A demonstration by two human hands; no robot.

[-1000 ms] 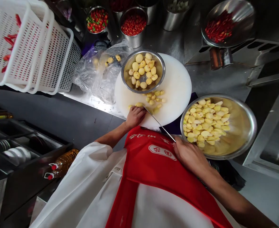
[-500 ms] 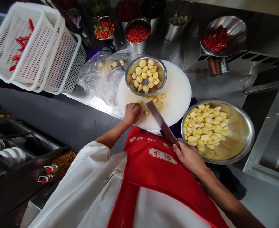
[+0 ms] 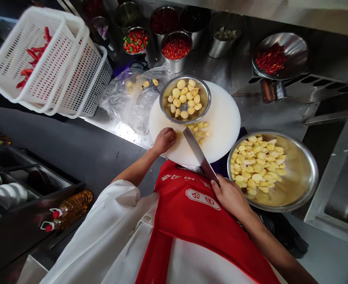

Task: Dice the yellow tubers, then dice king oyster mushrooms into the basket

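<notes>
My right hand (image 3: 231,196) is wrapped round the handle of a kitchen knife (image 3: 200,152), its broad blade slanting over the round white cutting board (image 3: 225,114). My left hand (image 3: 164,141) rests at the board's near left edge with fingers curled against a small yellow potato (image 3: 178,134), mostly hidden by the fingertips. Right of the blade lie several small potatoes and cut pieces (image 3: 202,134). A steel bowl (image 3: 207,103) of whole peeled potatoes (image 3: 184,98) stands on the back of the board. Cut potatoes (image 3: 257,161) fill part of a large steel basin (image 3: 302,185) on the right.
A clear plastic bag (image 3: 129,104) with some potatoes lies left of the board. White baskets (image 3: 55,75) with red chillies stand farther left. Steel pots (image 3: 175,65) of chopped ingredients line the back. A pan (image 3: 298,51) of red chillies sits back right.
The view has shifted slightly. Pieces that lay between my left hand and the blade now lie right of the blade. My left fingers stay curled; my right hand still grips the knife.
</notes>
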